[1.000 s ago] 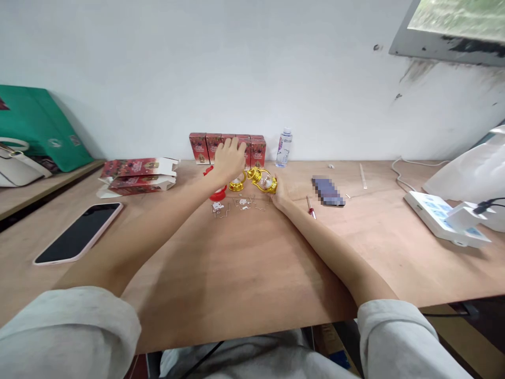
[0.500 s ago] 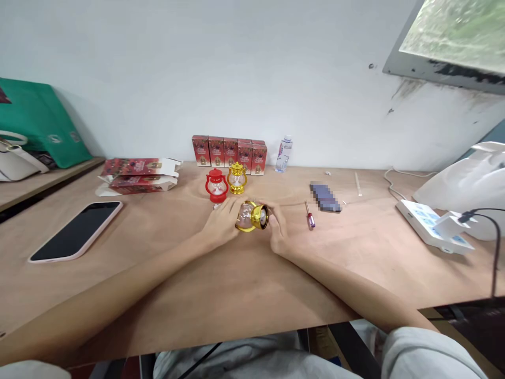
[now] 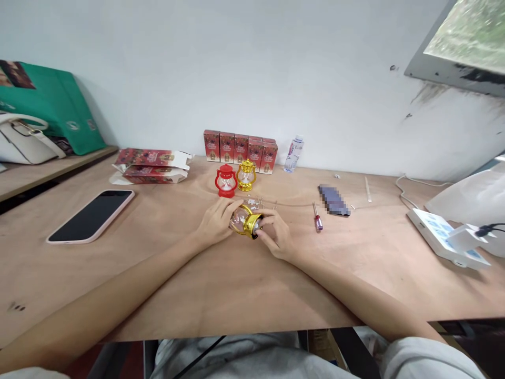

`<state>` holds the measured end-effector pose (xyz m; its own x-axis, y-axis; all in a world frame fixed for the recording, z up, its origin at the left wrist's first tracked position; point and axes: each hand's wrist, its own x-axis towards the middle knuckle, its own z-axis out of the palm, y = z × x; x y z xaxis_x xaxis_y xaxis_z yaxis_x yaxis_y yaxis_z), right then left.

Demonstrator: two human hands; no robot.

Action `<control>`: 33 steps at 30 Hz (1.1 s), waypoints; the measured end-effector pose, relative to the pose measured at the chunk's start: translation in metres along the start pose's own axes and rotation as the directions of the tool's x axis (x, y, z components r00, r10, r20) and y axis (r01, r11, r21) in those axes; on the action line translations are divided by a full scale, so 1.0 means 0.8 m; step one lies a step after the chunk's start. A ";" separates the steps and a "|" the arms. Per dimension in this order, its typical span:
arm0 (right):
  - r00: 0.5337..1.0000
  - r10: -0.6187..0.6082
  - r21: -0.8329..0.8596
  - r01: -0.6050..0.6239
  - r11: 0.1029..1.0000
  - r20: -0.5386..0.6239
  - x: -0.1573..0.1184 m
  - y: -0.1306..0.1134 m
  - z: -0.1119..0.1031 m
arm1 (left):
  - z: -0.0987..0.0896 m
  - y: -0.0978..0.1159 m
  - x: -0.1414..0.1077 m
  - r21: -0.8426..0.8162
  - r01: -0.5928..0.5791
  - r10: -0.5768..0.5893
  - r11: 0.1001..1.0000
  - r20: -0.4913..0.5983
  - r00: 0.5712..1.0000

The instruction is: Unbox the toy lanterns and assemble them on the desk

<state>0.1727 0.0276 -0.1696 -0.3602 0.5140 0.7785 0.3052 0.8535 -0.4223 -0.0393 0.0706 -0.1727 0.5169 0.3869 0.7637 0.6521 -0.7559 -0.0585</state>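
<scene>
A gold lantern (image 3: 248,222) lies tilted between my hands, its round base turned toward me and to the right. My left hand (image 3: 216,220) is closed around its clear globe end. The thumb and fingers of my right hand (image 3: 278,235) grip the rim of the gold base, with the thumb at its opening. Just beyond stand an upright red lantern (image 3: 226,180) and a second gold lantern (image 3: 246,175). Small white and metal bits (image 3: 253,203) lie on the table behind the held lantern.
Red boxes (image 3: 241,150) and a clear bottle (image 3: 294,153) stand by the wall. Opened packaging (image 3: 152,166) and a phone (image 3: 92,217) are left. Rightward lie a screwdriver (image 3: 317,218), a blurred dark rectangular object (image 3: 333,199) and a power strip (image 3: 445,237).
The view has shifted, so most things appear further right. My right thumb and fingers have closed onto the lantern's base, and the base has tipped down. Small bits behind it now show.
</scene>
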 end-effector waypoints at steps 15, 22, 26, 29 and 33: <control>0.995 0.094 -0.164 -0.090 0.982 0.016 0.003 0.005 0.003 | -0.003 0.005 0.003 0.262 -0.061 0.077 0.963 -0.050 0.996; 0.992 0.128 -0.159 -0.129 0.979 -0.018 0.005 0.005 0.006 | 0.002 0.005 0.005 0.280 0.058 -0.055 0.958 -0.016 0.998; 0.976 0.174 -0.191 -0.197 0.962 -0.128 0.006 0.018 0.000 | 0.000 -0.001 0.005 0.272 0.180 -0.184 0.945 -0.010 0.983; 0.940 0.286 -0.255 -0.328 0.910 -0.188 0.010 0.045 -0.011 | -0.001 -0.009 0.004 0.250 0.265 -0.270 0.931 -0.016 0.963; 0.894 0.429 -0.414 -0.441 0.797 -0.127 0.018 0.082 -0.027 | -0.003 -0.010 0.004 0.192 0.248 -0.249 0.950 -0.017 0.968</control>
<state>0.2062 0.0888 -0.1762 -0.0795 0.8150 0.5740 0.7664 0.4182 -0.4875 -0.0441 0.0767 -0.1685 0.3285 0.5538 0.7651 0.8536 -0.5208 0.0105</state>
